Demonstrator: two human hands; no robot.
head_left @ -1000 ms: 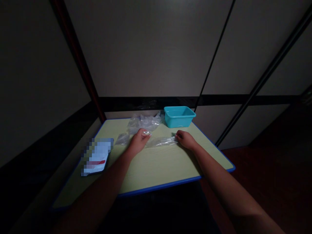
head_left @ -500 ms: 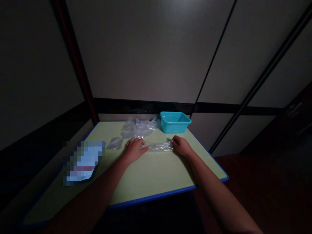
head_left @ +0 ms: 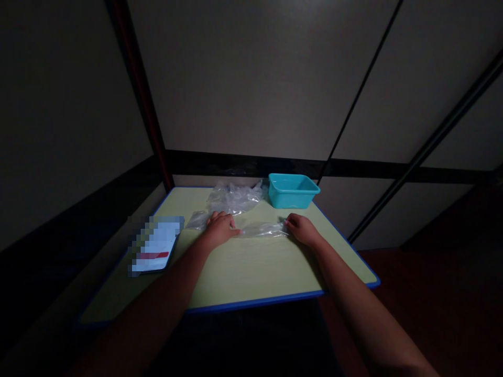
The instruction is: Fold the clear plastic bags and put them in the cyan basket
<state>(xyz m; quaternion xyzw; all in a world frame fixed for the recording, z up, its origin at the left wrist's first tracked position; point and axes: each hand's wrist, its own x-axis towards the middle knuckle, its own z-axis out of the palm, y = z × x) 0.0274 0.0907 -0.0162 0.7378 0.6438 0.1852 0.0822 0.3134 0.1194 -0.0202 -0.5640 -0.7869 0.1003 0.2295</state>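
A long, narrow clear plastic bag (head_left: 262, 230) lies flat on the table between my hands. My right hand (head_left: 302, 228) pinches its right end between thumb and fingertips. My left hand (head_left: 220, 228) rests at the other end, its thumb stretched out and touching the bag, the fingers apart from the thumb and partly bent. Beneath and beside the left fingers is a smaller clear plastic piece (head_left: 195, 221), partly hidden by them. Behind it sits a crumpled heap of clear plastic bags (head_left: 236, 198).
A turquoise plastic basin (head_left: 291, 198) stands at the back right of the pale green table (head_left: 251, 277), which has a blue edge. On the left lies a phone-like device (head_left: 157, 245) with a lit, blurred screen. Panelled cabinet doors or a wall (head_left: 251, 94) rise behind.
The view has shifted, so the table sits further right and higher. My left hand has slid slightly left, over the small plastic piece. My right hand still pinches the bag's end.
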